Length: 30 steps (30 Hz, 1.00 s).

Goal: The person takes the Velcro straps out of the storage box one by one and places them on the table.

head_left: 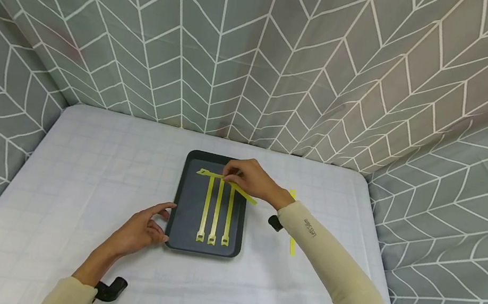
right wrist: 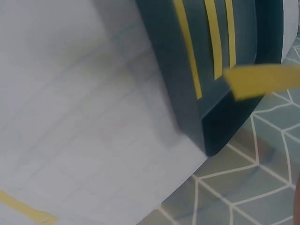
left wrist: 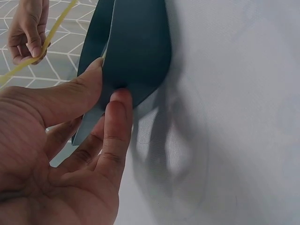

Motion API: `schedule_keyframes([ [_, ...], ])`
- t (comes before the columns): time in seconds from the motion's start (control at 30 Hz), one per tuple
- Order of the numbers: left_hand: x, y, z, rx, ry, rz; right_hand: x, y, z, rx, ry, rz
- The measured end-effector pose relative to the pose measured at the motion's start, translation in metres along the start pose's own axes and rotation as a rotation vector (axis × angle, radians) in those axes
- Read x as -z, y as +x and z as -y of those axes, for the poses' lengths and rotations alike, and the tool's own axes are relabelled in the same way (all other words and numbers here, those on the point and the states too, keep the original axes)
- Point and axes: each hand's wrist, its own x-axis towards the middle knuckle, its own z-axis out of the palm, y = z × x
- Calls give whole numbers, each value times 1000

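Your yellow strap (head_left: 244,193) is pinched between the thumb and fingers of your right hand (head_left: 251,177); that grip is drawn tight near the strap's middle, with the notched end pointing left and the tail passing out over the tray's right rim. You have it raised above the far part of the dark tray (head_left: 188,207), crossing three straps (head_left: 216,212) that lie lengthwise inside, side by side with gaps between. The white table (head_left: 115,168) spreads broadly to the tray's left; its far edge runs near the tray. Right of the tray lies another strap (head_left: 292,246), partly hidden by your right arm, which reaches in diagonally. Your left hand (head_left: 139,230) holds the tray's left edge, fingers bent, one fingertip on the outer wall.
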Motion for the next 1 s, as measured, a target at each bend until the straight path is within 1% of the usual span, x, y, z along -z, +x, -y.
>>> schedule_keyframes([
  [0.2,0,0,-2,-5,0,-2,2,-14,-7,-50,20,-68],
  [0.37,1,0,-1,-5,16,1,2,-25,-11,-89,57,-84],
  [0.5,0,2,1,13,28,-2,1,-32,-16,-116,86,-101],
  [0.7,-1,3,1,15,32,0,1,-43,-23,-142,89,-178],
  [0.8,0,3,0,23,30,1,1,-48,-25,-189,114,-212],
  [1.0,0,2,-1,12,42,1,-1,-59,-28,-351,212,-250],
])
